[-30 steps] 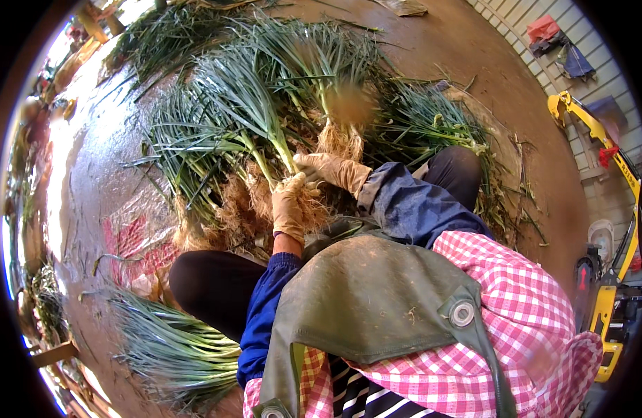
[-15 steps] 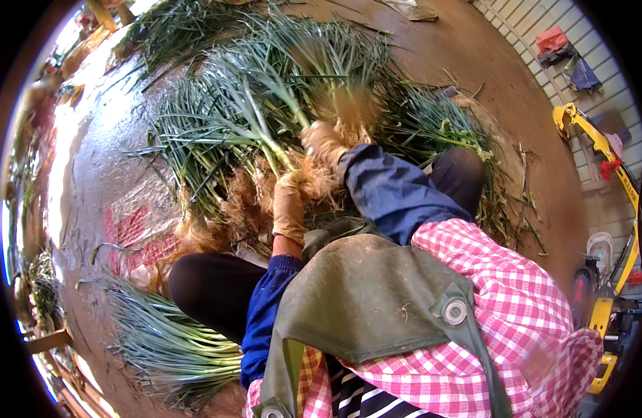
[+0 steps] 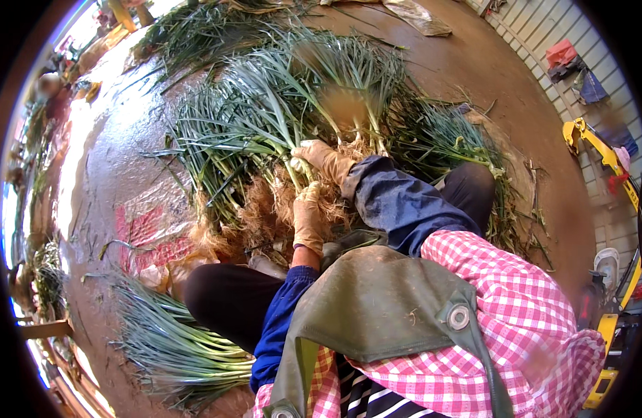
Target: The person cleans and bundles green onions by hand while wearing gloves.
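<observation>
Both my hands wear tan gloves and work at a spread of green onions (image 3: 265,115) with long green leaves and bushy, pale brown roots. My left hand (image 3: 308,221) is closed around the lower white end of a green onion, beside the roots (image 3: 262,209). Just above it, my right hand (image 3: 324,159) closes on the stalks of the green onions, its fingertips against the pale stems. Exactly how many stalks each hand holds is hidden by the gloves and leaves.
A cleaner bundle of green onions (image 3: 188,345) lies by my left knee (image 3: 227,299). Under the pile is a sack with red print (image 3: 143,233). More leaves (image 3: 195,38) lie at the far left. A yellow machine arm (image 3: 600,146) stands right, by a tiled wall (image 3: 544,35).
My right hand has moved left and closer to the left hand, onto the stalks above it. The whole view has shifted slightly, so the scene sits lower and further right.
</observation>
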The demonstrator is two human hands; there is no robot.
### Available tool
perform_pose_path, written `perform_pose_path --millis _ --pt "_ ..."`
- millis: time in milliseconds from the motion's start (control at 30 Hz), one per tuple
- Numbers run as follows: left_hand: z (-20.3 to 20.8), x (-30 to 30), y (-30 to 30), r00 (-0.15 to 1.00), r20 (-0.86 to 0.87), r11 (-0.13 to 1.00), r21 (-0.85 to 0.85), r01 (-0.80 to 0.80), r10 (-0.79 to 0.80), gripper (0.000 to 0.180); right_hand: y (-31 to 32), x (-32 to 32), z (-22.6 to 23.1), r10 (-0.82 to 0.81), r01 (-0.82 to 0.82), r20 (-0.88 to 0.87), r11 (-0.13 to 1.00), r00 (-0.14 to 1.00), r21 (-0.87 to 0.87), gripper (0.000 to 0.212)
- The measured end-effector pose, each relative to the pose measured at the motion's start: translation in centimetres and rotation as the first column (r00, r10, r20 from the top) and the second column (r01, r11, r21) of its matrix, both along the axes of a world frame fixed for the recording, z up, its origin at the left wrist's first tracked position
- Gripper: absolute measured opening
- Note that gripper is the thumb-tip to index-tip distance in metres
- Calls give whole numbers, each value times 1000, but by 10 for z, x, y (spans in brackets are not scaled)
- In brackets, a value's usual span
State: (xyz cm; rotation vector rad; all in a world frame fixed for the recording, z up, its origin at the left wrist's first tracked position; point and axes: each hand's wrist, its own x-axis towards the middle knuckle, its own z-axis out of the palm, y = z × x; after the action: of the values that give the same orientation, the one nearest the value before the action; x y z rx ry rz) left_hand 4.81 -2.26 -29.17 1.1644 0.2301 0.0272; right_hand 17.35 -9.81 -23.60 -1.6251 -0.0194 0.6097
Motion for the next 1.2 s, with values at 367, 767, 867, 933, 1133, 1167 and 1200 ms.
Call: perform_pose_path --millis 367,767,867,933,1133,1167,1200 --pt "-1 4 17 953 -205 802 -518 -298 221 28 -30 -106 54 494 -451 26 768 869 456 23" --pt "19 -6 11 964 -235 850 -477 -223 121 65 -45 -66 5 148 -100 -149 952 978 288 28" --pt "28 -12 9 966 -224 891 -403 -211 127 65 -22 -75 5 219 -198 -99 963 971 182 29" --pt "44 -17 7 977 -178 891 -417 -179 113 61 -25 -77 18 214 -155 -380 971 900 180 22" --pt "40 -12 7 998 -66 819 -572 -42 5 56 -37 -75 17 385 -281 -332 905 861 320 26" --pt "41 -10 8 995 -87 790 -612 -24 -37 54 -41 -75 18 478 -383 -310 867 822 320 22" --pt "41 -8 4 991 -122 789 -605 -111 46 55 -41 -79 16 492 -403 -256 853 832 331 17"
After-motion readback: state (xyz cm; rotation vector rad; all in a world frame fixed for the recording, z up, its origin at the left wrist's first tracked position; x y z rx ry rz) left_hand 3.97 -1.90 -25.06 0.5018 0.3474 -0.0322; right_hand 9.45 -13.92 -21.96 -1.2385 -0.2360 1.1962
